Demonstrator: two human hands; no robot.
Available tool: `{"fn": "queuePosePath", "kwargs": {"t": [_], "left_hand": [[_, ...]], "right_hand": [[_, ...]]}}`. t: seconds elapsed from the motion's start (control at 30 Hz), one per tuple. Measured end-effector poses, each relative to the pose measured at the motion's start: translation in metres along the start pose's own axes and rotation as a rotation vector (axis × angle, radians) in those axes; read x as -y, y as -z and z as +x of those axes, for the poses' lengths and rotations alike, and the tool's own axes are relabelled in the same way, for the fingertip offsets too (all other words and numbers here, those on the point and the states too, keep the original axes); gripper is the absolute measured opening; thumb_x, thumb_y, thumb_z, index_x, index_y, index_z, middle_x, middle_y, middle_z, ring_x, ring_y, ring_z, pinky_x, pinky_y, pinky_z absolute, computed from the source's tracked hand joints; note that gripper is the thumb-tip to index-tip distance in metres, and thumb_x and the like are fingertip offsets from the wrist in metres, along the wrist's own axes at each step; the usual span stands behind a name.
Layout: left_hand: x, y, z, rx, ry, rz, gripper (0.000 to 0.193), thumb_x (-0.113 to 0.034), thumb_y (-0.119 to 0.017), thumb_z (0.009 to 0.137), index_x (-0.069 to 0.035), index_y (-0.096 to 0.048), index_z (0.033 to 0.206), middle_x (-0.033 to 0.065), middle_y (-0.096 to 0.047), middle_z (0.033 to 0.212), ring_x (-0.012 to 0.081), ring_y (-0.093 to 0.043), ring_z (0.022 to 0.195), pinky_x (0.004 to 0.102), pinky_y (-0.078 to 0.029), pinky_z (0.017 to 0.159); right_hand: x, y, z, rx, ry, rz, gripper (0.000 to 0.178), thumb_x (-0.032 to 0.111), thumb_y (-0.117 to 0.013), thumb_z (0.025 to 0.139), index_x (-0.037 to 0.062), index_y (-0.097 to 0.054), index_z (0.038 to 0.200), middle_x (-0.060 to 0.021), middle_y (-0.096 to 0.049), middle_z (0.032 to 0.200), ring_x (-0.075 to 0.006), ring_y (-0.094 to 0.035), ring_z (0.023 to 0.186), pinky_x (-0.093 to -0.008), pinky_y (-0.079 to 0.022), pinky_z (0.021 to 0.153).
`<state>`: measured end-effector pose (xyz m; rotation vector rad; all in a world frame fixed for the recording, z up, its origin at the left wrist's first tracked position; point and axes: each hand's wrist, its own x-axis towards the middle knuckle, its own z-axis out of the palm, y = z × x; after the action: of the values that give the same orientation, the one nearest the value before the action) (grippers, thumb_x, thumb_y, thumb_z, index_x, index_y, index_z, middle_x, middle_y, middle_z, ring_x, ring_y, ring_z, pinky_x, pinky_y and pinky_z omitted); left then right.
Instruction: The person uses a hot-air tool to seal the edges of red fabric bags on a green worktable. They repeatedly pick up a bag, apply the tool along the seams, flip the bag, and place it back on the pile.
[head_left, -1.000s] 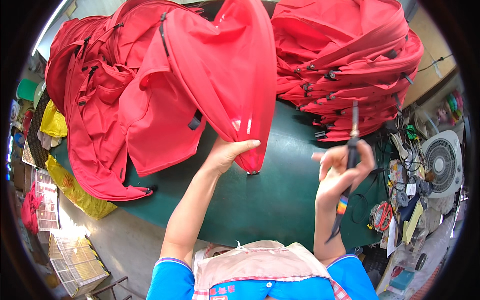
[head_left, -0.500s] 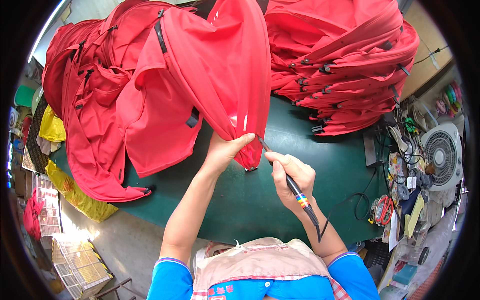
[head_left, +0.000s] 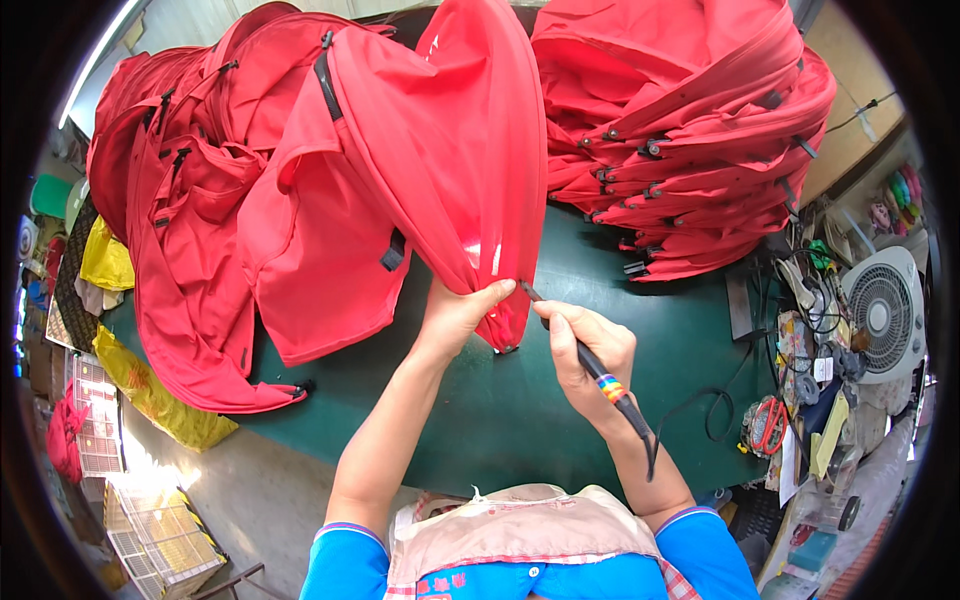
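A red fabric canopy (head_left: 430, 130) with a curved, piped rim rises in front of me, its narrow lower end on the green table. My left hand (head_left: 455, 315) pinches that end, thumb on the cloth. In my right hand (head_left: 600, 345) is a corded soldering iron (head_left: 613, 388) with a black handle and a band of coloured stripes. Its tip meets the fabric edge just right of my left thumb; whether it enters the cloth I cannot tell. A dark buckle-like piece (head_left: 393, 250) hangs from the canopy's left flap.
More red canopies (head_left: 200, 200) lie heaped at left, and a stack of folded ones (head_left: 690, 150) stands at far right. The green table (head_left: 480, 440) has a white fan (head_left: 885, 312), red-handled scissors (head_left: 767, 424) and cables by its right side. Yellow bags (head_left: 160, 395) hang at left.
The canopy's lower end, my left hand and the iron's tip have shifted slightly down and right together. The iron's tip stays at the fabric edge.
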<state>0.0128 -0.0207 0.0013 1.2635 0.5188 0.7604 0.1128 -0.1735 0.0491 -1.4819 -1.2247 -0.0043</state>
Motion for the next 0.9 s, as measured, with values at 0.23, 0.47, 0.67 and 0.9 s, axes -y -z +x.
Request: {"fn": "queuePosePath", "kwargs": {"t": [0.23,0.47,0.67,0.9], "left_hand": [[0.003,-0.007,-0.015,0.021,0.045,-0.025,0.043,-0.006,-0.08,0.085,-0.002,-0.06,0.123,0.0066,-0.068,0.116,0.0159,-0.066,0.106,0.0335,-0.053,0.092],[0.006,-0.006,-0.017,0.042,0.09,-0.021,0.058,-0.008,-0.083,0.083,-0.002,-0.055,0.133,0.009,-0.065,0.125,0.0195,-0.064,0.116,0.0375,-0.052,0.099],[0.024,0.018,-0.053,-0.112,0.037,-0.478,0.036,-0.006,-0.069,0.095,-0.006,-0.062,0.131,0.0056,-0.069,0.124,0.0189,-0.065,0.117,0.0357,-0.053,0.099],[0.016,0.029,-0.058,-0.246,-0.092,-0.471,0.047,-0.007,-0.071,0.094,-0.009,-0.056,0.138,0.0036,-0.063,0.133,0.0213,-0.06,0.125,0.0399,-0.047,0.109]], "right_hand": [[0.019,0.028,0.031,0.272,-0.35,0.067,0.023,0.016,-0.057,0.103,-0.0008,-0.072,0.104,-0.0057,-0.067,0.069,-0.0066,-0.056,0.052,-0.0243,-0.043,0.05],[-0.033,0.028,0.001,-0.312,-0.237,0.57,0.021,0.02,-0.059,0.106,-0.0001,-0.062,0.114,-0.0087,-0.07,0.078,-0.0159,-0.068,0.069,-0.0285,-0.055,0.063],[-0.063,-0.041,-0.025,-0.316,-0.472,0.528,0.015,0.014,-0.073,0.096,0.0055,-0.066,0.107,0.0003,-0.066,0.096,-0.0063,-0.056,0.087,-0.0276,-0.049,0.082],[-0.075,-0.059,-0.053,-0.385,-0.284,0.365,0.05,0.005,-0.083,0.084,0.0022,-0.051,0.124,-0.0071,-0.069,0.093,-0.0144,-0.064,0.091,-0.0309,-0.052,0.085]]}}
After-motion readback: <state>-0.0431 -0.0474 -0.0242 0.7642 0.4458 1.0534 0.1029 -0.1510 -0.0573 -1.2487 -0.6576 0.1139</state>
